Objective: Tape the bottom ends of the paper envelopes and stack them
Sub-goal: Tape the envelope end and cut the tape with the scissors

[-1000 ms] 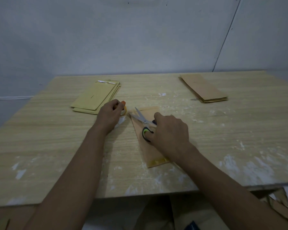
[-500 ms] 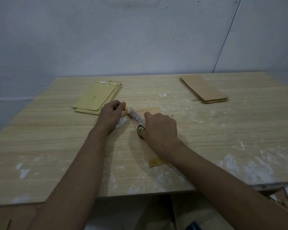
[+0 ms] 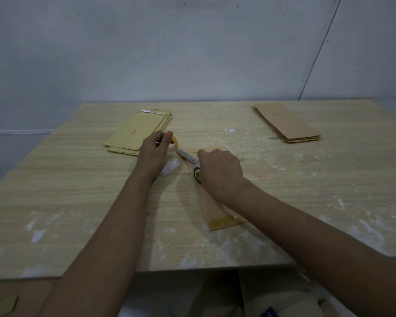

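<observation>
The right hand (image 3: 220, 171) was clenched around the handles of a pair of scissors (image 3: 191, 164), whose blades pointed away and to the left, toward the tape roll (image 3: 173, 144). That roll was pinched in the curled fingers of the left hand (image 3: 154, 154), just off the blade tips. Under the right hand and wrist lay a brown paper envelope (image 3: 217, 211), flat on the wooden table (image 3: 78, 202); its long axis ran from the near right to the far left, and its near end carried a strip of yellowish tape across the width. A stack of yellow envelopes (image 3: 138, 132) lay just beyond the left hand, long axis running away and slightly right. A stack of brown envelopes (image 3: 286, 123) lay well apart at the far right, long axis angled away and left
</observation>
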Demonstrator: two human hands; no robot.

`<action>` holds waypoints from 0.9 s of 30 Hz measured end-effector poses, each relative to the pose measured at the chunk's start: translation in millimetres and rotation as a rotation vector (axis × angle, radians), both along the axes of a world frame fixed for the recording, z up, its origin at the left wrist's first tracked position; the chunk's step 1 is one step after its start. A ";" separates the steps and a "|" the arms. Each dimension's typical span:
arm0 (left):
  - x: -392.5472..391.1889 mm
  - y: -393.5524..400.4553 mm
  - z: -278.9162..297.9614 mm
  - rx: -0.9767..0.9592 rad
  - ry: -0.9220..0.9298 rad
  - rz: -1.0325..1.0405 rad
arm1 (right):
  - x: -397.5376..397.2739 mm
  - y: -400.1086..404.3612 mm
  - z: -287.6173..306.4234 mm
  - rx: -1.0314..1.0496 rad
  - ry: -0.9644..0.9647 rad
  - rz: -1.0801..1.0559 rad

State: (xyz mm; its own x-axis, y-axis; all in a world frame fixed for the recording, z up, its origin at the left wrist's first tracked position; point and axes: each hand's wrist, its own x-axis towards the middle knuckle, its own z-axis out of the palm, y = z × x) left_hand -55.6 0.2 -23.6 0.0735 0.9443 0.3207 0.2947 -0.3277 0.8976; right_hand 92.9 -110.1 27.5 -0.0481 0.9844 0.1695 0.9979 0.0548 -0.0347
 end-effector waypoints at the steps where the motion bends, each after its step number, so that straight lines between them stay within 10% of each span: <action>1: -0.7 1.5 -0.5 0.010 -0.014 0.005 | 2.4 1.5 0.2 0.000 0.032 -0.008; 27: 52.8 37.7 8.2 0.122 -0.001 0.047 | 111.1 75.6 -25.8 0.194 0.604 -0.315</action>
State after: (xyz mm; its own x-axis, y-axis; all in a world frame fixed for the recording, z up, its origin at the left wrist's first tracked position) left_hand -2.8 37.9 -15.4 0.0294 0.9008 0.4332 0.3119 -0.4200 0.8522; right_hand 203.9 -34.4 1.7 0.3914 0.8854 0.2508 0.7767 -0.1717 -0.6060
